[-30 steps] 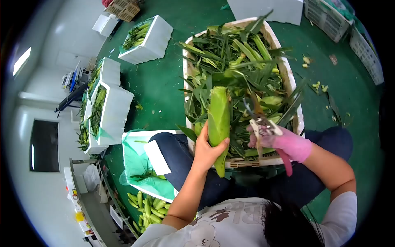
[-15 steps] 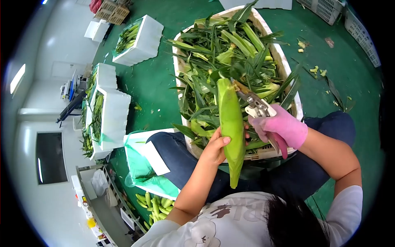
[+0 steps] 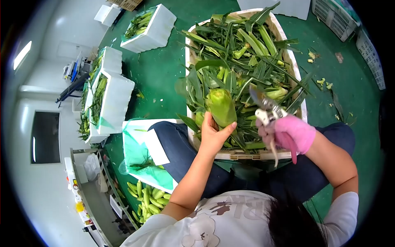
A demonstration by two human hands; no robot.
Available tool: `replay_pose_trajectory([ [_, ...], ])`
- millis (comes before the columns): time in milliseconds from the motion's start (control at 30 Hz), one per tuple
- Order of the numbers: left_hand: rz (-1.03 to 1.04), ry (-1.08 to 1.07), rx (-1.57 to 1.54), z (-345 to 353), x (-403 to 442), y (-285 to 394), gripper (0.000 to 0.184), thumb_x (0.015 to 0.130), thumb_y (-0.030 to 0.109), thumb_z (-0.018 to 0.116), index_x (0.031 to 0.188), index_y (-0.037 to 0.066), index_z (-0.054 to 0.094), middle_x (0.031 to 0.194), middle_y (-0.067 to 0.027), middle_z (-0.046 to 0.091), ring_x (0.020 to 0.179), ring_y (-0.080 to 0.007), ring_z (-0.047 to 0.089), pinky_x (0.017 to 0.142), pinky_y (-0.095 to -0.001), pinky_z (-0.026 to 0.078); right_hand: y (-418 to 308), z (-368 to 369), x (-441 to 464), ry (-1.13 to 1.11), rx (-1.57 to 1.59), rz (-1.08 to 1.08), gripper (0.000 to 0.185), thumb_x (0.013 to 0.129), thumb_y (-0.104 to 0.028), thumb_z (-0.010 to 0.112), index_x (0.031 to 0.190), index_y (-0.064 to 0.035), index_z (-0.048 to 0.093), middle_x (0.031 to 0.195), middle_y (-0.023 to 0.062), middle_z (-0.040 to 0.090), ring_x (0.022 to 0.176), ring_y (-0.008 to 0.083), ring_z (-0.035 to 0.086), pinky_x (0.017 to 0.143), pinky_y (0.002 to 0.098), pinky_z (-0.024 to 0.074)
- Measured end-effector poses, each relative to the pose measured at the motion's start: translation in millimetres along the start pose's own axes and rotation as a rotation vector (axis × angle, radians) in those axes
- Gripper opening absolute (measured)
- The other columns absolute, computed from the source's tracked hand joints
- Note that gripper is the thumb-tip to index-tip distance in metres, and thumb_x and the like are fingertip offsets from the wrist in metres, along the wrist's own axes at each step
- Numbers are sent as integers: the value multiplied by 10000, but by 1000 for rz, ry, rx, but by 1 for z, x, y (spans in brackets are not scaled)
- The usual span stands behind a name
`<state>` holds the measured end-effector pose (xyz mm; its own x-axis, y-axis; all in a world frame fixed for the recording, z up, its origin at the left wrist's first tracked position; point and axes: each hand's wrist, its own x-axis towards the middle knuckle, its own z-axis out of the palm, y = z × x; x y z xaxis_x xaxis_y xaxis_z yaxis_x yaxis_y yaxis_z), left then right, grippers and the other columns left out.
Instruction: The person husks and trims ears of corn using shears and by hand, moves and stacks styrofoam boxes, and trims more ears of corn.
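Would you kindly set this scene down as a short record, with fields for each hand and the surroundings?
Left hand: bare, gripping a corn ear in its green husk
Right hand: in a pink glove, gripping pruning shears
Contact: shears and corn ear appear apart
Tub: pale, heaped with green leaves
Lower left: a pile of green ears beside a white box with a green liner
Upper left: white box holding leafy produce
Floor: green, with scraps right of the tub
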<state>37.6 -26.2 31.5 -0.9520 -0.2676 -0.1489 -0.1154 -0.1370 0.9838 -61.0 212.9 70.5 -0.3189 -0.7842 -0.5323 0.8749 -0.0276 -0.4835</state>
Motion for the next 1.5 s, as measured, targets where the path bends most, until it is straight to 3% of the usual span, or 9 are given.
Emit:
replay_pose_trajectory([
  [233, 375, -127, 721, 16, -4, 9, 743, 697, -42, 715, 1389, 27, 454, 1366, -163, 482, 1340, -341, 423, 1132, -432, 306, 3, -3, 14, -108, 94, 3, 530, 993, -503, 500, 1326, -92, 526, 1099, 147, 680, 856, 238, 678, 741, 366, 550],
  [433, 573, -377, 753, 48, -25, 29, 700, 878, 487, 579, 1412, 47, 471, 1484, -192, 392, 1400, -380, 341, 1163, -548, 112, 46, -40, 25, -190, 81, -98, 286, 1036, -234, 460, 1260, -72, 532, 1205, 100, 620, 1117, 220, 622, 878, 366, 552],
  [633, 689, -143, 497, 67, -34, -2, 208, 931, 210, 590, 964, 20, 668, 1096, -92, 652, 1244, -331, 547, 1165, -557, 35, 36, -25, 15, -75, 77, 43, 398, 955, -197, 601, 1325, -79, 516, 1235, 35, 603, 1086, 164, 611, 946, 331, 510],
  [667, 710, -67, 554, 75, -33, 10, 162, 945, 128, 570, 905, -14, 639, 1015, -108, 639, 1130, -305, 620, 1125, -528, 250, 24, -2, 5, -9, 156, 116, 406, 948, -228, 618, 1312, -73, 527, 1209, 23, 613, 1068, 160, 613, 930, 331, 511],
  [800, 442, 130, -68, 86, -19, 16, 299, 1085, 229, 353, 935, 12, 492, 821, -80, 559, 735, -209, 637, 868, -400, 528, 28, -2, 8, -166, 219, 105, 484, 944, -214, 599, 1379, -38, 480, 1189, 94, 643, 1030, 201, 650, 941, 368, 518],
  [1033, 316, 350, -559, 19, 92, 87, 392, 1073, 393, 384, 835, 87, 444, 689, 5, 422, 537, -112, 371, 514, -275, 377, 26, -3, -5, -320, 172, 0, 683, 855, -263, 710, 1414, 9, 426, 1300, 186, 588, 1147, 279, 622, 1006, 410, 501],
  [1233, -31, 323, -627, -30, 187, 41, 802, 1003, 659, 194, 1285, -27, 500, 1147, -187, 618, 1093, -342, 558, 1039, -498, 404, 22, -9, -8, -349, 238, -126, 736, 822, -272, 728, 1426, 5, 411, 1298, 210, 574, 1086, 301, 626, 946, 422, 527],
  [1300, -216, 262, -509, 5, 129, 36, 1094, 891, 814, 140, 1540, -63, 62, 1626, -242, 78, 1522, -317, 64, 1213, -496, 28, 20, -11, -6, -295, 234, -213, 731, 826, -273, 724, 1425, 6, 412, 1311, 207, 570, 1102, 311, 622, 949, 421, 523],
  [1500, -605, -89, -603, 78, 11, 10, 805, 910, 739, 408, 1383, 92, 487, 1318, -161, 570, 1200, -305, 544, 1066, -492, 384, 5, 10, -9, 77, -244, -38, 517, 863, -187, 654, 1329, -18, 511, 1095, 79, 648, 993, 178, 652, 910, 339, 529],
])
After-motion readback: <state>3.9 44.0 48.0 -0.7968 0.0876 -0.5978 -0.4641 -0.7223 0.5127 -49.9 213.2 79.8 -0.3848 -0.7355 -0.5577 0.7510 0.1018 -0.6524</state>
